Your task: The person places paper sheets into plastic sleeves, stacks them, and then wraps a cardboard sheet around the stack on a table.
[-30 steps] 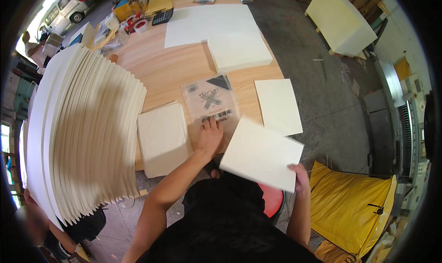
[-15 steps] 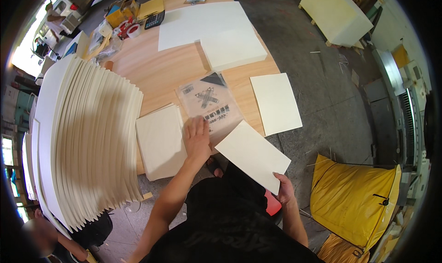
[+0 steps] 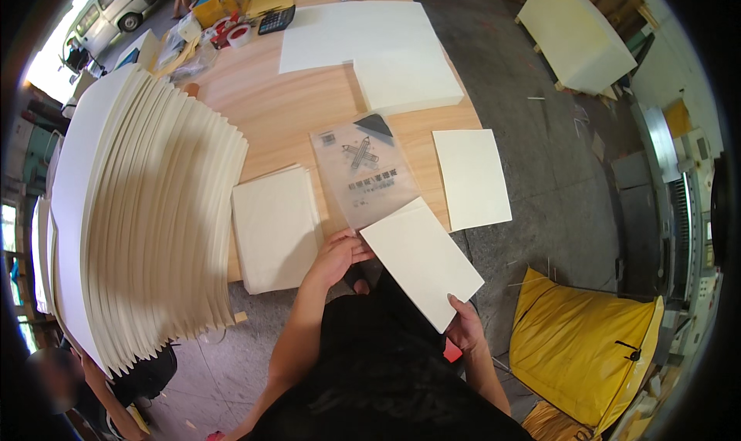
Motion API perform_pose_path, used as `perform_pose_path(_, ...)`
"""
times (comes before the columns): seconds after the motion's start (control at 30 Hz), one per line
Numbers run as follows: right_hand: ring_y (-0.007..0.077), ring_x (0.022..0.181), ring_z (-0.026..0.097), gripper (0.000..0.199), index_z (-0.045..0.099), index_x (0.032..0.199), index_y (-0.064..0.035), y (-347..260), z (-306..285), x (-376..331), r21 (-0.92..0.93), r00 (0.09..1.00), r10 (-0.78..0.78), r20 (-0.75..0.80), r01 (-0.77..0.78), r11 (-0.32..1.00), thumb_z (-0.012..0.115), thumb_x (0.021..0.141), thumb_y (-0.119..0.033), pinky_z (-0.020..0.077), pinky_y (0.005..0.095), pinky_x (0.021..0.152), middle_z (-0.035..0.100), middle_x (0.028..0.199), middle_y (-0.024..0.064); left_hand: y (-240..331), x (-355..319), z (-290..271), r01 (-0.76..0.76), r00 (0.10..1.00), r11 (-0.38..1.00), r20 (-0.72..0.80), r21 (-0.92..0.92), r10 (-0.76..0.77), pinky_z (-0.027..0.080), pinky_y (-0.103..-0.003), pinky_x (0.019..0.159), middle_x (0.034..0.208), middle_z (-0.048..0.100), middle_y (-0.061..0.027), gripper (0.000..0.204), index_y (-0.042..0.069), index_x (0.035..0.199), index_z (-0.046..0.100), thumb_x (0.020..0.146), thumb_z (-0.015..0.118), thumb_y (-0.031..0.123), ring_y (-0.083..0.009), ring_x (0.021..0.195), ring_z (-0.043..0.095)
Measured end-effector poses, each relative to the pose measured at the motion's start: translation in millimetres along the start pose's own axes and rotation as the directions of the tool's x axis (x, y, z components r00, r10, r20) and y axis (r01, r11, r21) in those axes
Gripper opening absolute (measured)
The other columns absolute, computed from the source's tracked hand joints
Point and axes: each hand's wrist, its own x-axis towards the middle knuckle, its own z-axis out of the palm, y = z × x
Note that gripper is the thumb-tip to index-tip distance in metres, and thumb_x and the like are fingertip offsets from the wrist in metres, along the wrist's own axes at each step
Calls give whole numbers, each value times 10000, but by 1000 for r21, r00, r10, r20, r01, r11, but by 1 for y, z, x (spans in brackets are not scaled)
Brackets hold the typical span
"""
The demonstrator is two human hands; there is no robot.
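Observation:
A clear plastic bag (image 3: 363,163) with printed pencils and a dark corner lies flat on the table. At its near edge my left hand (image 3: 337,257) is closed, thumb and fingers around the bag's lower left corner. My right hand (image 3: 465,327) grips the near end of a thin stack of cream paper sheets (image 3: 424,263), thumb on top. The stack's far end lies at the bag's near edge, partly under or against the film; which one I cannot tell. Left of the bag is a pile of cream sheets (image 3: 276,228). Another cream sheet stack (image 3: 473,177) lies to the right.
A tall fanned pile of large sheets (image 3: 154,217) stands on the left. White boards (image 3: 409,82), a calculator (image 3: 276,21) and tape rolls (image 3: 238,35) lie farther back. A yellow sack (image 3: 583,348) is on the floor at right. Another person (image 3: 100,379) is at lower left.
My left hand has gone from lying on the bag to its near edge. My right hand has brought the sheet stack's far end up to the bag and turned it more lengthwise.

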Motion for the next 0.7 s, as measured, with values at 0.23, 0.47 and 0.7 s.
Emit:
perform_pose_path(0.23,262,1240,581,550,432,1455,-17,-2,-1,1,-2,999,-40,11,40,999,612,955,-158,455,421,1066,574,1387,98,-6,-3,9,-22,1000,1000,-8,20,22,543,-402,968,1276,634,-141,380,-27,1330,539,1059,509,237,-284,1123,658)
perform_pose_path(0.47,220,1084,631,410,521,1361,-24,-3,14,-8,-139,986,-148,-82,136,981,593,977,-148,496,382,889,639,1248,80,-23,1,3,-18,995,998,-96,57,23,569,-391,915,1211,662,-132,386,-28,1308,555,1056,528,263,-270,1053,683)
perform_pose_path(0.7,224,1081,657,371,560,1327,-23,6,18,0,-161,996,-84,-24,79,984,606,987,-166,559,392,852,671,1200,95,-66,-8,-10,22,996,985,-88,169,-7,574,-327,835,1151,675,-93,307,25,1285,593,1050,513,206,-198,953,689)
